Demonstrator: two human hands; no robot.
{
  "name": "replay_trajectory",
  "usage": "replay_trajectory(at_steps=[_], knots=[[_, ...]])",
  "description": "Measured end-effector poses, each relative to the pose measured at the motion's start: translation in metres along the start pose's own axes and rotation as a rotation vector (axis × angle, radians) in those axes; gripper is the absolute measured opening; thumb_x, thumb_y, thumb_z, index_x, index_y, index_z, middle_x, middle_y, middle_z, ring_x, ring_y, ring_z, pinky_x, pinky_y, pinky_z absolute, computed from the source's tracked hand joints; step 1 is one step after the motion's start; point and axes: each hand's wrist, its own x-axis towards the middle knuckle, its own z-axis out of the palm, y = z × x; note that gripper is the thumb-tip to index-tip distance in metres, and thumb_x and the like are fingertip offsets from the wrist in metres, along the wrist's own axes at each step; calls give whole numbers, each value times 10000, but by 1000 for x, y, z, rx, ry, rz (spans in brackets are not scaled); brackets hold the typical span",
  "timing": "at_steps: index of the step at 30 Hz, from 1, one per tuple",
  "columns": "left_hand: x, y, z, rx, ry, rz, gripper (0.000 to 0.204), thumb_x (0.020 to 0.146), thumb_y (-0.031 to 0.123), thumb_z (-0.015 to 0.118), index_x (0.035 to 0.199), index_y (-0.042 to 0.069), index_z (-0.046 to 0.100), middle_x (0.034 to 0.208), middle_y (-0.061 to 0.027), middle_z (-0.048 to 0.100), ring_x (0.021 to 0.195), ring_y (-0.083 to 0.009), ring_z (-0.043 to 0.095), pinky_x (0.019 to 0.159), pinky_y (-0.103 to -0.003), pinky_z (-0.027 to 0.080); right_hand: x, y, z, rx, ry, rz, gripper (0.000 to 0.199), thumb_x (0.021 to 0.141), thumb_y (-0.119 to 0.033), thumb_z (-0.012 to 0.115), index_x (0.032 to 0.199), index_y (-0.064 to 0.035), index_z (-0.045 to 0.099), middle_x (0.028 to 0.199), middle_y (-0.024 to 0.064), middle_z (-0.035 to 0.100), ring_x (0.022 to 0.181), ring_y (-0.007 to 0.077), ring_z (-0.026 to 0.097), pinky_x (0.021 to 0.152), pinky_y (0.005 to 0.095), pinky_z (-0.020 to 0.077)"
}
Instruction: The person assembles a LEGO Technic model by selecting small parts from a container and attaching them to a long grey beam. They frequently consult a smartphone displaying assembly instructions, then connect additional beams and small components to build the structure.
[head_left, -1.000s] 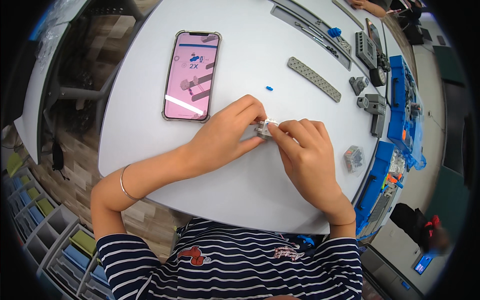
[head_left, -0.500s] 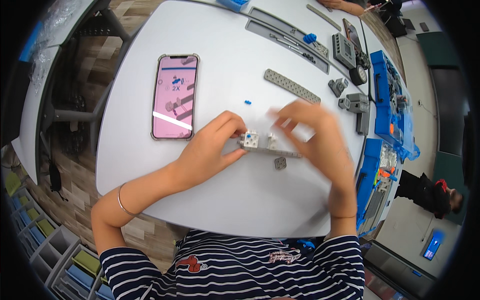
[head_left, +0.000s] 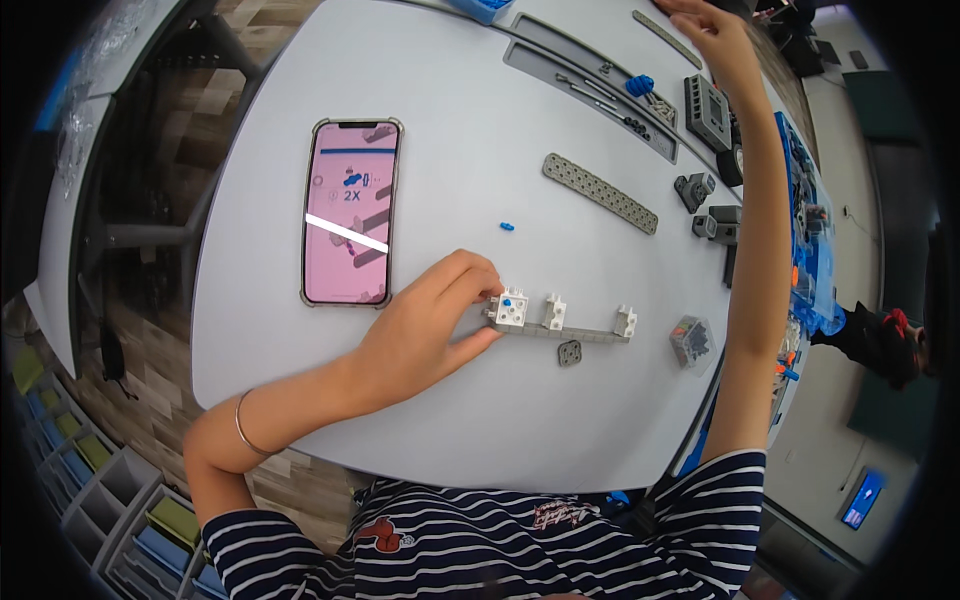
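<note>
My left hand (head_left: pixel 425 325) pinches the left end of a grey building beam (head_left: pixel 585 336) lying on the table. Three white connector blocks stand along the beam: a square one (head_left: pixel 513 313) beside my fingertips, a slim one (head_left: pixel 553 313) in the middle and another (head_left: pixel 625 322) at the right end. A blue pin (head_left: pixel 508 302) sits in the square block. Just in front of the beam lies a small grey square plate (head_left: pixel 570 354). Behind it is a loose blue pin (head_left: pixel 507 226). My right hand (head_left: pixel 712 35) is stretched to the far right, fingers extended, partly cut off by the picture's edge.
A phone (head_left: pixel 350 215) showing a building diagram lies at left. Farther back are a wide perforated grey plate (head_left: pixel 600 193), a grey parts tray (head_left: pixel 590 95) and a grey controller block (head_left: pixel 706 112). A clear small box (head_left: pixel 691 342) stands near my right forearm.
My right hand has left the space above the beam and swung to the far right. The beam's right-end white block and the clear box now show. My left hand keeps its hold.
</note>
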Motion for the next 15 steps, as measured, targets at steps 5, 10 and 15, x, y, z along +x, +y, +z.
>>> replay_trajectory(at_steps=[5,10,15], knots=[[-3,0,2,21,-12,-8,389,839,-27,835,1170,-22,631,1234,-134,621,1114,-254,688,964,-332,636,-155,-95,27,176,-177,-257,215,929,-156,805,1115,-49,818,928,79,757,811,161,678,761,317,552],[-2,1,4,42,-8,4,383,833,-36,823,1159,-22,623,1219,-129,619,1116,-252,687,967,-331,631,-221,-149,55,361,-323,-40,238,902,-120,829,1115,-18,802,955,96,755,867,205,683,843,330,558],[-4,2,3,42,-2,10,372,830,-37,820,1141,-17,618,1204,-122,620,1091,-250,687,957,-339,611,-228,-173,75,358,-197,-47,222,893,-74,817,1101,-6,781,921,94,703,842,222,681,806,342,553]])
